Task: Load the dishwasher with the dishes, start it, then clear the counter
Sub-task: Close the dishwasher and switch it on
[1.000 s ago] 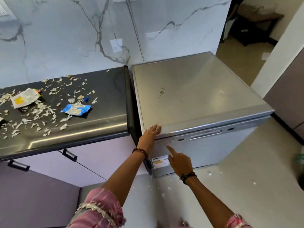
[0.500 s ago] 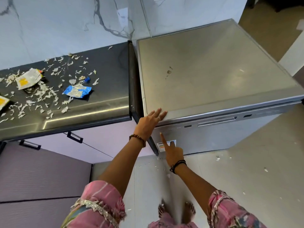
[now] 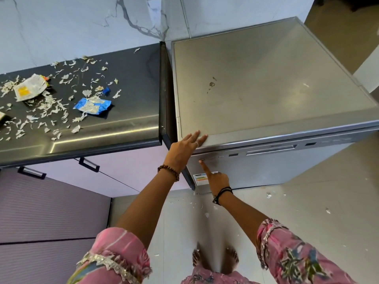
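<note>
On the dark counter (image 3: 131,111) at the left lie torn paper scraps (image 3: 47,111), a white and yellow wrapper (image 3: 28,90) and a blue wrapper (image 3: 92,105), all light and flimsy by the look, easiest pinched or swept by hand; just right of it stands the grey dishwasher (image 3: 266,89), door closed, heavy and rigid, needing only a light press; the left hand (image 3: 184,148) rests flat on its front corner, fingers straight; the right hand (image 3: 217,178) is curled, with 1 finger on the control strip (image 3: 225,155).
</note>
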